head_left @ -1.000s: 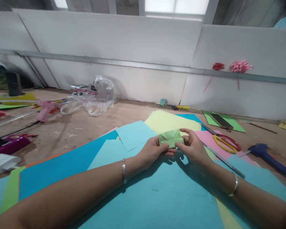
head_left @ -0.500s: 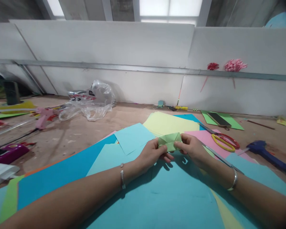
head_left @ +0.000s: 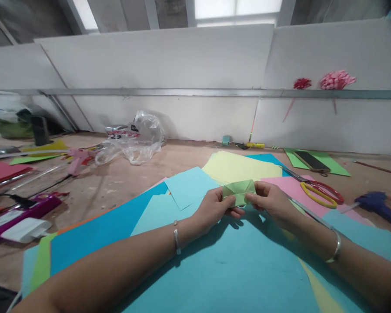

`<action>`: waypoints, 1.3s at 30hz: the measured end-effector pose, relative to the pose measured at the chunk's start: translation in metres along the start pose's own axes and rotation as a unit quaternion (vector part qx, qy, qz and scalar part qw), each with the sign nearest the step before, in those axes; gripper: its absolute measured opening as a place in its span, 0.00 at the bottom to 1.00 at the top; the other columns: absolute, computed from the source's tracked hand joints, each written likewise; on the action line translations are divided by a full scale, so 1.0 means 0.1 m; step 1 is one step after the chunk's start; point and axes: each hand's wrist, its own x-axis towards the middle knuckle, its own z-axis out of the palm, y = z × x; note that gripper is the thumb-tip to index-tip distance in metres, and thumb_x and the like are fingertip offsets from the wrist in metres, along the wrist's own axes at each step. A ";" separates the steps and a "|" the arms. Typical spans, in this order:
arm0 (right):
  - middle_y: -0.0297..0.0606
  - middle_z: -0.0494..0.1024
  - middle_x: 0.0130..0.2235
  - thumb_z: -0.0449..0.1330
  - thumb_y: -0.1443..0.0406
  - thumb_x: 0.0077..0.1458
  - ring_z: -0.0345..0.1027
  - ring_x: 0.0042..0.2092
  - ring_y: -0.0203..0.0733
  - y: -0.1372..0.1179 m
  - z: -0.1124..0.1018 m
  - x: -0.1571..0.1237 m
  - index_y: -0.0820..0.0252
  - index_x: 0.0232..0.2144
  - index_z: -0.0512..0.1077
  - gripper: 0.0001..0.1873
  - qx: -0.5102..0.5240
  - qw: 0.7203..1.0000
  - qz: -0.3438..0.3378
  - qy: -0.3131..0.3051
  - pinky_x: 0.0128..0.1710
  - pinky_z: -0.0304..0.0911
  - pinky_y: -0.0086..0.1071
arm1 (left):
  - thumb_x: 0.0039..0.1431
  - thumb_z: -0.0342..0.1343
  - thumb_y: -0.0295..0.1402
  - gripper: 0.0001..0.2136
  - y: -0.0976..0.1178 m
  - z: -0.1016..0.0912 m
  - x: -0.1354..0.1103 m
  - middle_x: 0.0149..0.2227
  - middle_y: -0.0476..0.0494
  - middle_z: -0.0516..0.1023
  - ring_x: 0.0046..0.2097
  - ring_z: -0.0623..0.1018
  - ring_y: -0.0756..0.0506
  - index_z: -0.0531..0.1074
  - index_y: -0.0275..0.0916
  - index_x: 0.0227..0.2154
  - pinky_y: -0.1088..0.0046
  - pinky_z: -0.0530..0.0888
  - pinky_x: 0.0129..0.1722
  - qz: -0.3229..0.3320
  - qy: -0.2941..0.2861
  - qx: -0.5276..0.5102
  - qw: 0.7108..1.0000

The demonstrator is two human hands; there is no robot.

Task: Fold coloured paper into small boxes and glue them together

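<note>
1. Above a large light-blue paper sheet [head_left: 221,269], a small piece of folded green paper [head_left: 237,191] sits between the person's two hands.
2. The left hand [head_left: 212,208] grips its left end, thumb in front; the right hand [head_left: 273,202] pinches its right end between thumb and fingers.
3. Just beyond the grip I see a pale-yellow sheet [head_left: 241,167].
4. Right of the grip lie scissors [head_left: 319,194] with one red and one yellow handle loop, then a blue glue gun [head_left: 374,202] farther out.
5. Well left of it, I spot a pink glue gun [head_left: 77,161] and, farther back, a crumpled clear plastic bag [head_left: 146,134].
</note>
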 end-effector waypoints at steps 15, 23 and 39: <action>0.27 0.69 0.22 0.65 0.65 0.39 0.58 0.20 0.29 -0.15 0.02 -0.03 0.61 0.28 0.72 0.10 0.046 0.996 0.078 -0.023 0.18 0.50 0.25 | 0.51 0.61 0.33 0.16 0.09 0.03 -0.07 0.28 0.44 0.78 0.26 0.80 0.46 0.68 0.34 0.42 0.74 0.76 0.24 0.018 -0.001 -0.009 1.000; 0.27 0.67 0.17 0.65 0.69 0.36 0.57 0.19 0.28 -0.02 -0.08 0.03 0.62 0.29 0.77 0.11 0.171 0.977 0.119 -0.042 0.18 0.50 0.24 | 0.48 0.58 0.26 0.09 0.12 0.05 -0.05 0.24 0.43 0.79 0.26 0.81 0.46 0.72 0.34 0.34 0.75 0.77 0.27 -0.022 0.003 -0.067 0.997; 0.34 0.76 0.28 0.60 0.60 0.53 0.70 0.29 0.37 0.02 -0.09 0.03 0.59 0.35 0.72 0.09 -0.154 0.981 -0.118 -0.005 0.31 0.66 0.32 | 0.43 0.64 0.26 0.16 0.14 0.00 -0.05 0.34 0.41 0.80 0.33 0.80 0.46 0.72 0.34 0.38 0.71 0.78 0.31 0.020 0.012 -0.069 0.997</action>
